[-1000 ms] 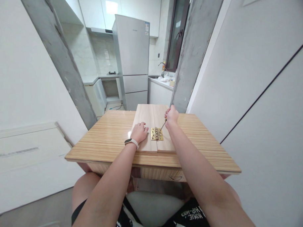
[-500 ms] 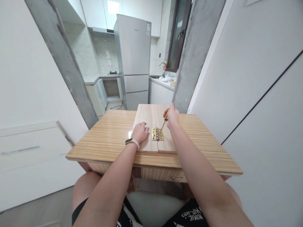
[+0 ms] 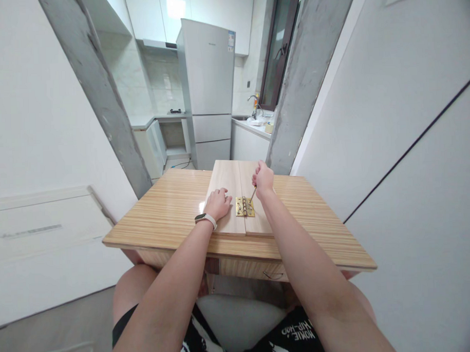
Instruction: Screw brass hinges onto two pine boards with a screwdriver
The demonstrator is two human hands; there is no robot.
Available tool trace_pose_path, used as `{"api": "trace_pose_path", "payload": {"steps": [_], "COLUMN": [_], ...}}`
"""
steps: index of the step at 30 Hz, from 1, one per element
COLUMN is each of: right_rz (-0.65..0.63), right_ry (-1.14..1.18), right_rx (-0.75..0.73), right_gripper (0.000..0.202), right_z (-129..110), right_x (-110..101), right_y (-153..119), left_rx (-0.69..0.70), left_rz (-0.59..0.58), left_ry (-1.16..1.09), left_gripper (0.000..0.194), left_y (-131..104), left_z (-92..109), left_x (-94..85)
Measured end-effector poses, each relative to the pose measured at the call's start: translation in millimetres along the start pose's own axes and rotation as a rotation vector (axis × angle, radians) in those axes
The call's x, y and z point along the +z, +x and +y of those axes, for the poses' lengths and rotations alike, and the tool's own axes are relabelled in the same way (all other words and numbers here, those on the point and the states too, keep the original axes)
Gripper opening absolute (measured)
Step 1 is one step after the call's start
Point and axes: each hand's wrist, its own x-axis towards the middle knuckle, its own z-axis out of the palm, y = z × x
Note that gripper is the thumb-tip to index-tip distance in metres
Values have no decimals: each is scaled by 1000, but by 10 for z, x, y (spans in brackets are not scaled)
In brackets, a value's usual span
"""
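Note:
Two pale wooden boards lie side by side on the table, and a brass hinge [image 3: 245,206] spans the seam between them. My right hand [image 3: 264,178] is closed round the handle of a screwdriver [image 3: 253,195], whose shaft slants down to the hinge's right leaf. The handle is hidden in my fist. Flat on the left board [image 3: 230,173] rests my left hand [image 3: 218,203], its fingers stretched out just left of the hinge. The right board [image 3: 260,225] is partly covered by my right arm.
The boards sit on a striped wooden table [image 3: 162,209] with a drawer handle [image 3: 273,275] at its front. Behind it stand a grey refrigerator [image 3: 210,74] and a sink counter with a faucet [image 3: 253,105]. White panels flank both sides.
My right hand has turned over the screwdriver handle, which showed yellow before and is now covered. The screwdriver tip stays at the hinge. My left hand has not moved.

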Motion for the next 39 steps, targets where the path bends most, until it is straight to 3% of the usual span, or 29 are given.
{"api": "trace_pose_path", "payload": {"steps": [4,11,15,20,26,33,39], "right_rz": [-52,36,-25,-138,-438,-599,-663], "right_ry": [-109,-883,-1251,-1508,-1636,-1609,-1644], "right_rx": [-59,-384,-354,-248,-106,-82,-61], "right_gripper": [43,36,41,43,42,45,30], "right_z": [18,-261,-428,-589,-821,-867,-927], "right_x": [-75,-413,-534,-538,-480,-558,-540], "right_y": [43,46,47,65,-34,3,63], "left_rx": [6,10,-2,7,13,11,12], "left_rz": [11,20,2,-1,0,9,18], "left_ry": [-8,-20,-18,-8,12,4,0], "left_gripper": [34,34,34,35,35,35,34], "left_y": [-6,-6,-8,-7,-10,-14,-17], "left_z": [-6,-12,-2,-2,-5,0,-5], "left_x": [5,14,-3,-3,8,0,6]}}
